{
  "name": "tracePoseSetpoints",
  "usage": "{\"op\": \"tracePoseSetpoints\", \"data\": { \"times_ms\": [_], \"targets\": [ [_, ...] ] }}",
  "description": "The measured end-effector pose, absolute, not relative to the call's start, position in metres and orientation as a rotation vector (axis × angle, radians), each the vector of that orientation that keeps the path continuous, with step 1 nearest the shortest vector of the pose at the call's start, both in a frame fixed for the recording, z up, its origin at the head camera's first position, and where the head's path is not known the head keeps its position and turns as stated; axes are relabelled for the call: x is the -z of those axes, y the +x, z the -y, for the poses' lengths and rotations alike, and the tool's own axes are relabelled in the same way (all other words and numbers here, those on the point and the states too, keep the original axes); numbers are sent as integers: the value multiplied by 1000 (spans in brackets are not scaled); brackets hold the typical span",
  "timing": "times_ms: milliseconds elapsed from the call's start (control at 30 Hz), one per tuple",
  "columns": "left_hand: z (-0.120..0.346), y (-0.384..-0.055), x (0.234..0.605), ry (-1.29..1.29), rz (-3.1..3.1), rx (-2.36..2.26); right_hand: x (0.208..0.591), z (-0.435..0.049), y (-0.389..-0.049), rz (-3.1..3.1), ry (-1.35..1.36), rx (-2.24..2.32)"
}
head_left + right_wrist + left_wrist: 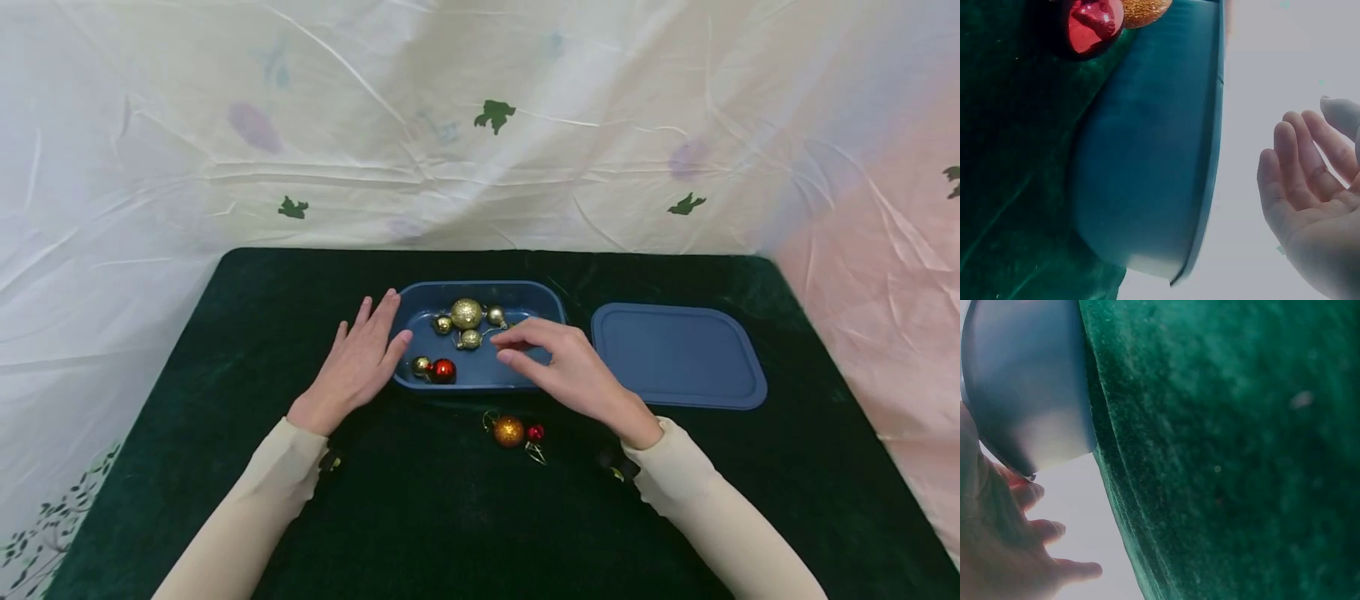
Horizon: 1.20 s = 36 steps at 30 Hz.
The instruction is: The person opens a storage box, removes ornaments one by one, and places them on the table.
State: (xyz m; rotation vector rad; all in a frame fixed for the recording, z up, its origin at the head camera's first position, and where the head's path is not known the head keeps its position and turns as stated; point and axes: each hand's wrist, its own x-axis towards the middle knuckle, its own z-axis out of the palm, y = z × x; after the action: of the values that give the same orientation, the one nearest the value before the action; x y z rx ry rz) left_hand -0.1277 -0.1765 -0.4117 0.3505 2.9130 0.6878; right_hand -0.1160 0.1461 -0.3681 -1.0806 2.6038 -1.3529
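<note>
My left hand point(358, 358), fingers extended, rests against the left end of a blue rectangular box point(480, 385). Over the box's right half hovers my right hand point(573, 367), fingers loosely bent, thumb apart from them in the right wrist view; nothing shows in its grasp. Inside the box, a large glittery gold bauble point(467, 313) sits among smaller gold baubles point(470, 339), near the right fingertips. A shiny red bauble point(444, 371) and a small gold bauble point(422, 367) lie in the front left corner. The right palm hides part of the box's right side.
In front of the box, an orange-gold bauble point(509, 431) and a small red bauble point(535, 432) with thin loops lie on the dark green cloth point(450, 517). The flat blue lid point(678, 357) lies right of the box. A pale patterned curtain point(585, 150) hangs behind.
</note>
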Motion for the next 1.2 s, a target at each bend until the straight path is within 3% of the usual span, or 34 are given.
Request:
{"op": "tracePoseSetpoints", "data": {
  "times_ms": [533,1200],
  "targets": [
    [177,-127,411,334,-2879,-657,381,-102,-134,-2478,-1239,1166],
    [178,-128,409,335,-2856,-665,391,-77,-154,-2405,-1059,985]
  ]
}}
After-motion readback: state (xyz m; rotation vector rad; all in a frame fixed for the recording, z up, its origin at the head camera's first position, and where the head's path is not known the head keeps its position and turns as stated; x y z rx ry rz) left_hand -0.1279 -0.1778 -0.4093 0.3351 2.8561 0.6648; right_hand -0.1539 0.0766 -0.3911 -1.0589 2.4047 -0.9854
